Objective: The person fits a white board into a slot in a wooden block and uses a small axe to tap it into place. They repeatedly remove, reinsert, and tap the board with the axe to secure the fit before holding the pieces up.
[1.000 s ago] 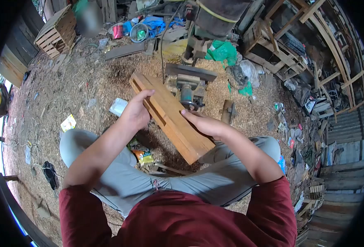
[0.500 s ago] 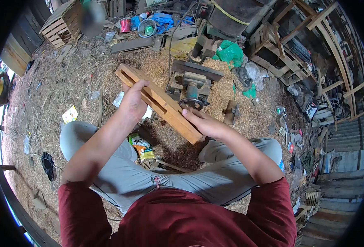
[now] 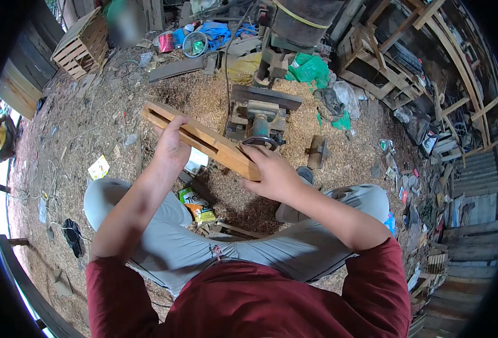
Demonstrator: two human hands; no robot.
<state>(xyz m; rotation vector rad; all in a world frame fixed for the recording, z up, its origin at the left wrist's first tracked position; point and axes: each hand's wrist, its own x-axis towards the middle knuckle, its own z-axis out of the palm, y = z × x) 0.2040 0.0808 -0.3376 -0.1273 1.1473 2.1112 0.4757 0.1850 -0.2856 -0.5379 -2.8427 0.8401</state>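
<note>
Left hand (image 3: 171, 149): my fingers grasp the wooden block toward its left end, thumb over the edge; the rest of the grip is mostly hidden.
Right hand (image 3: 271, 173): my fingers grasp the same block at its right end.
Wooden block (image 3: 195, 134): in both my hands, held above the floor (image 3: 114, 121), tilted, left end higher in view; long slot in the side facing me.
Vise (image 3: 260, 119): just beyond the block, round wheel (image 3: 260, 142) toward me, near my right hand.
Snack packet (image 3: 195, 204): green and orange, on the floor between my legs (image 3: 161, 225).
White packet (image 3: 197, 161): below the block, partly covered by it.
Green plastic bag (image 3: 307, 69): past the vise, to the right.
Slatted crate (image 3: 81, 50): far left, well apart from my hands.
Wood shavings (image 3: 299, 121): scattered around the vise.
</note>
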